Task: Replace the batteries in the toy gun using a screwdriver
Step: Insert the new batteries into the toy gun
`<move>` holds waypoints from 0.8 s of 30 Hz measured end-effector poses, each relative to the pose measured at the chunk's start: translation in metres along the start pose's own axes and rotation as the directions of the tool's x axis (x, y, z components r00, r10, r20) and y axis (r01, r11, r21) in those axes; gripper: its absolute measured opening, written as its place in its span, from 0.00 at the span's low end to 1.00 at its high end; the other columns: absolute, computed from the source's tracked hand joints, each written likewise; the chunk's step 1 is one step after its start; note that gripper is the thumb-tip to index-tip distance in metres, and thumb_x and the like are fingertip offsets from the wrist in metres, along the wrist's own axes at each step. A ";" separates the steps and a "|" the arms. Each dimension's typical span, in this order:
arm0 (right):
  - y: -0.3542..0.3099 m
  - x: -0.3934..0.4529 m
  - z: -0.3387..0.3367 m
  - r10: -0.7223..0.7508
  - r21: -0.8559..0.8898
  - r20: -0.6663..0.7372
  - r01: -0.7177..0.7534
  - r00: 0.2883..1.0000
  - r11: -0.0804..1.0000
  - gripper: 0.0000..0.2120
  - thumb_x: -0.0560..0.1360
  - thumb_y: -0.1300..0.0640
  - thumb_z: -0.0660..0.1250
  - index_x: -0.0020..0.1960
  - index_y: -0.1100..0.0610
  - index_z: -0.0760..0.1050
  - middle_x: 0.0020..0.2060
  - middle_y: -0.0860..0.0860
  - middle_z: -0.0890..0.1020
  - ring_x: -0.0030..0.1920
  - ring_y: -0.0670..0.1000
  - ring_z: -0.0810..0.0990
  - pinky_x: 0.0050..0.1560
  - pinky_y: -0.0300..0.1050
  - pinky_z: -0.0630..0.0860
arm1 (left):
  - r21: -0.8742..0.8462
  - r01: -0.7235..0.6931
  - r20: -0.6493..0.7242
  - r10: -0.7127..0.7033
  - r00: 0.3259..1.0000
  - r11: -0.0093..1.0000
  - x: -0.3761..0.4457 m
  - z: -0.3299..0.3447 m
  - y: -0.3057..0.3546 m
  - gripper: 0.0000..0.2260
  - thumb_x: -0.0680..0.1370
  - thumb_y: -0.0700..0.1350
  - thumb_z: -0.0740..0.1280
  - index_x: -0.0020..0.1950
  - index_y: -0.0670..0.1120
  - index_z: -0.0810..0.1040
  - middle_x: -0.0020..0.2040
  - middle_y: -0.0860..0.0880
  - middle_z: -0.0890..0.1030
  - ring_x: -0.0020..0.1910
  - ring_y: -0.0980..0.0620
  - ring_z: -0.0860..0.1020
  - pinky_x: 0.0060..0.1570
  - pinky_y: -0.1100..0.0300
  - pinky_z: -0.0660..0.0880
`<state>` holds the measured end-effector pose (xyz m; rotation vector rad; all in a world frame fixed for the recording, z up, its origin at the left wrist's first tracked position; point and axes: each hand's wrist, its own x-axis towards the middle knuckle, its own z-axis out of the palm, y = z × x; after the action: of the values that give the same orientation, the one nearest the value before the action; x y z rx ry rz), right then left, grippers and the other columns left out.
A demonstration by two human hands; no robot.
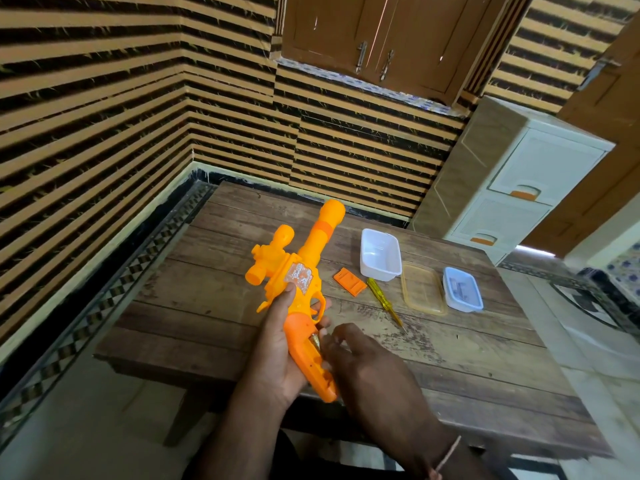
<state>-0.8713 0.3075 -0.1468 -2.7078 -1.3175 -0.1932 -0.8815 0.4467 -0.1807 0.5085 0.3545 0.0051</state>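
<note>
left hand grips toy gun — right hand fingers curled at battery

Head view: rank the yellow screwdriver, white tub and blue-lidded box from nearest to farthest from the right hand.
Measured from the right hand:
1. Yellow screwdriver, lying on the table just beyond the hand.
2. Blue-lidded box, off to the right.
3. White tub, farther back, beyond the screwdriver's handle.
</note>
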 end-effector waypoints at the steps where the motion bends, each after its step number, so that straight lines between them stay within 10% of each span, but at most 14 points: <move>1: 0.000 0.002 0.001 -0.012 -0.015 -0.014 0.012 1.000 1.000 0.19 0.72 0.52 0.65 0.63 0.50 0.72 0.50 0.47 0.77 0.40 0.50 0.81 0.28 0.42 0.75 | 0.007 -0.011 -0.002 0.011 1.000 1.000 0.000 0.001 0.001 0.34 0.71 0.63 0.66 0.62 0.34 0.77 0.37 0.44 0.76 0.30 0.51 0.76 0.29 0.59 0.75; 6: -0.001 0.008 -0.004 -0.020 0.071 -0.010 0.020 1.000 0.997 0.23 0.74 0.53 0.65 0.68 0.45 0.65 0.51 0.49 0.77 0.42 0.53 0.81 0.34 0.46 0.76 | 0.017 -0.081 -0.024 0.082 0.996 0.997 0.000 0.004 0.006 0.28 0.73 0.61 0.64 0.60 0.39 0.78 0.41 0.46 0.81 0.39 0.50 0.78 0.41 0.54 0.75; 11: 0.001 0.010 -0.001 -0.066 0.193 -0.050 0.075 0.997 0.978 0.16 0.79 0.49 0.58 0.66 0.44 0.64 0.57 0.48 0.74 0.47 0.54 0.79 0.41 0.49 0.76 | 0.007 -0.040 -0.006 0.040 0.999 0.999 0.006 -0.010 0.004 0.42 0.69 0.65 0.69 0.72 0.36 0.68 0.43 0.45 0.77 0.36 0.50 0.76 0.30 0.57 0.72; 17: 0.005 0.011 0.011 -0.049 0.224 -0.087 0.067 0.995 0.972 0.13 0.79 0.44 0.53 0.61 0.45 0.66 0.54 0.47 0.71 0.43 0.52 0.78 0.36 0.48 0.73 | 0.008 -0.001 0.003 0.001 1.000 1.000 0.003 -0.005 -0.004 0.39 0.66 0.64 0.71 0.68 0.39 0.72 0.41 0.46 0.77 0.27 0.53 0.74 0.25 0.61 0.67; 24: 0.007 0.001 0.014 -0.061 0.106 -0.143 0.077 0.988 0.991 0.17 0.77 0.48 0.58 0.65 0.45 0.71 0.54 0.47 0.74 0.38 0.47 0.79 0.29 0.40 0.71 | 0.003 -0.065 0.000 0.065 0.998 0.998 0.006 -0.006 0.002 0.42 0.67 0.64 0.71 0.69 0.34 0.72 0.40 0.45 0.77 0.38 0.49 0.74 0.31 0.55 0.75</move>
<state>-0.8644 0.3068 -0.1608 -2.5096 -1.3407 -0.3004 -0.8772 0.4519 -0.1863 0.5227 0.3376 0.0672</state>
